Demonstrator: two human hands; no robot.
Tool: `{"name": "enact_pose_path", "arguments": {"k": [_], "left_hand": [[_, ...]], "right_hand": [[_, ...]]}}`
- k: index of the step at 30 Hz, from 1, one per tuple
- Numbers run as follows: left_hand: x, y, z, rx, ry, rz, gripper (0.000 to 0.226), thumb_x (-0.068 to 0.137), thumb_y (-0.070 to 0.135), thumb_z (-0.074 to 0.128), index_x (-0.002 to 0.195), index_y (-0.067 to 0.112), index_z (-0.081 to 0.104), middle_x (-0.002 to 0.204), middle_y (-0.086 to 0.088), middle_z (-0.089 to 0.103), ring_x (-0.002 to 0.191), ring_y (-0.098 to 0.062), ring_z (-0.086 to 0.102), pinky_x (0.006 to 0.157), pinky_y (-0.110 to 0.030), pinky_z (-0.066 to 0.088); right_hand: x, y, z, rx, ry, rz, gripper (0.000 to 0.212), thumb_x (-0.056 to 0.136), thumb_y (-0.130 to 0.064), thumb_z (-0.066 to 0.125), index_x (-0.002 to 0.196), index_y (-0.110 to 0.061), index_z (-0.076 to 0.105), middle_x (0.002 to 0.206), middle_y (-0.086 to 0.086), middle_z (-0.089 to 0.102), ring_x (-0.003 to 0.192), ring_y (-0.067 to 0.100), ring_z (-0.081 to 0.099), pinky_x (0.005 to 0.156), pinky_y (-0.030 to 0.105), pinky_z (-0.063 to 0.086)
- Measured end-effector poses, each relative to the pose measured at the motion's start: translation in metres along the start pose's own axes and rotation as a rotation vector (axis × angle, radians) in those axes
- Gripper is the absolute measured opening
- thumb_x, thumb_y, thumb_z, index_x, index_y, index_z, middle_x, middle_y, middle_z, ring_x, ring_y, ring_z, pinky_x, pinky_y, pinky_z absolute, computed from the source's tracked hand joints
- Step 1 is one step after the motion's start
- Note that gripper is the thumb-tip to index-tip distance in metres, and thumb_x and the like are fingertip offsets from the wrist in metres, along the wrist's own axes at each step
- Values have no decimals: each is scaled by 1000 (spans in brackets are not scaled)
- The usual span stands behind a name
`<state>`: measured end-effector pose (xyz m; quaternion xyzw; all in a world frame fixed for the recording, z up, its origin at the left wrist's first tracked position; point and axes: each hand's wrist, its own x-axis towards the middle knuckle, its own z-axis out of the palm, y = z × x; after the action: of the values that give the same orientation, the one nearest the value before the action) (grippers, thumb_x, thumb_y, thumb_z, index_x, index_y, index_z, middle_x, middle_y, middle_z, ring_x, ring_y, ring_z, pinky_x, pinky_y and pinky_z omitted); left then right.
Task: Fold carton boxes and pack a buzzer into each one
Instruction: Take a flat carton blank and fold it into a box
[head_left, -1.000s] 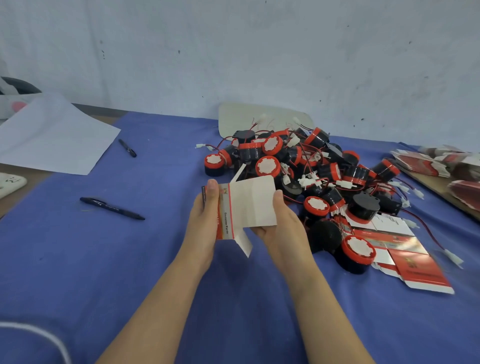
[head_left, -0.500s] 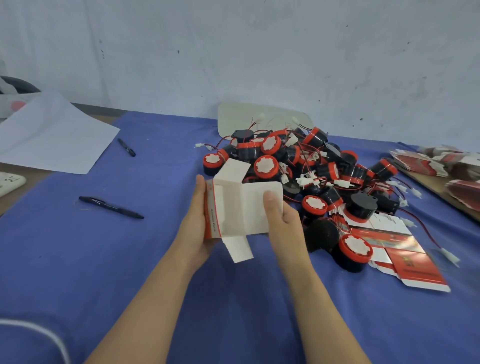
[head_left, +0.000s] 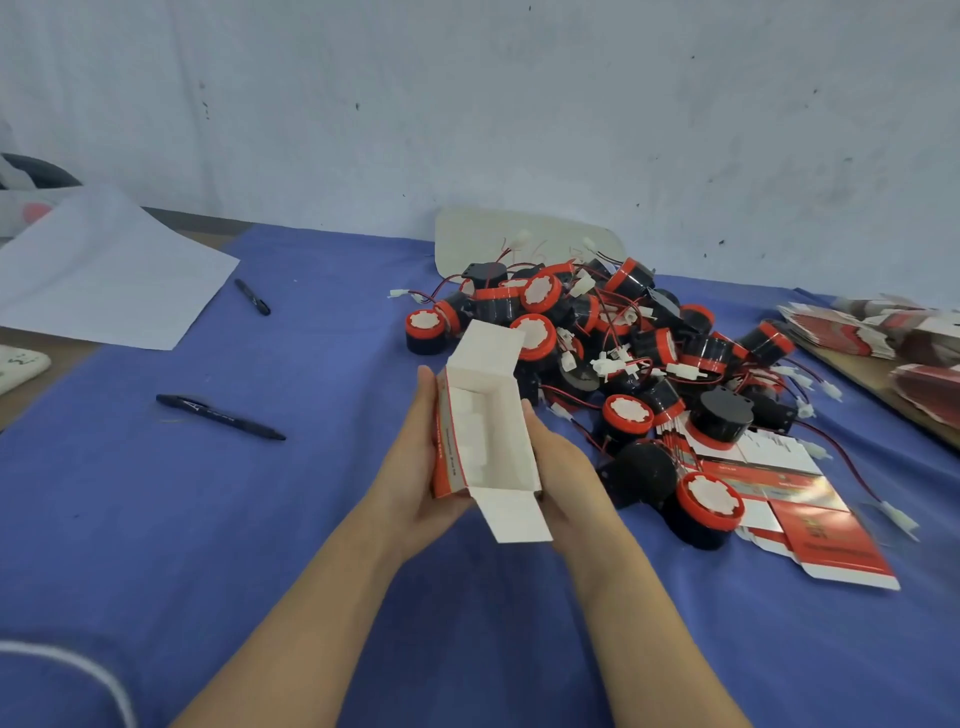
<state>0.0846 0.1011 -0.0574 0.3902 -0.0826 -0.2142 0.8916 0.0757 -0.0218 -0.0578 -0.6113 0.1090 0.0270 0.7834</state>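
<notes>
The person held a carton box (head_left: 485, 431) above the blue cloth (head_left: 260, 545), just beside the near left edge of a heap of buzzers (head_left: 639, 348). The left hand (head_left: 410, 478) gripped the box's red printed side, its thumb lying straight along that wall while the other fingers were hidden beneath. The right hand (head_left: 566, 467) clasped the opposite wall in the same way, thumb up against the white card, so the box was pinched between the two palms. The box stood squared out, its white inside facing the camera; one flap rose at the far end and another hung loose at the near end, over the wrists.

The buzzers were black cylinders with red rims and white caps, trailing red and black wires with white plugs. Some of them rested on flat cartons (head_left: 826, 540), red and white, spread on the cloth to the right of the hands. More flat cartons (head_left: 857, 332) were stacked at the far right edge. Two black pens (head_left: 221, 417) (head_left: 253, 297) lay well apart to the left, near a white sheet of paper (head_left: 104, 275). A pale card (head_left: 519, 234) leaned against the wall behind the heap.
</notes>
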Motion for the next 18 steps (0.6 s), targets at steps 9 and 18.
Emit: {"name": "enact_pose_path", "arguments": {"k": [9,18], "left_hand": [[8,18,-13,-167,411,336,52,96,61,24,113,29,62,114,5,70,97,-9,67,80,-29,54],[8,9,-18,380,616,445,72,87,34,65,147,25,26,141,-1,43,119,-13,55,87,-27,53]], "right_hand": [[9,-9,-7,-611,502,-700,29,97,-18,51,125,-23,53,126,-3,50,93,1,54,79,16,44],[65,-51,10,-1217,407,-427,71,96,-13,51,152,-28,11,155,11,13,116,33,53,80,37,48]]}}
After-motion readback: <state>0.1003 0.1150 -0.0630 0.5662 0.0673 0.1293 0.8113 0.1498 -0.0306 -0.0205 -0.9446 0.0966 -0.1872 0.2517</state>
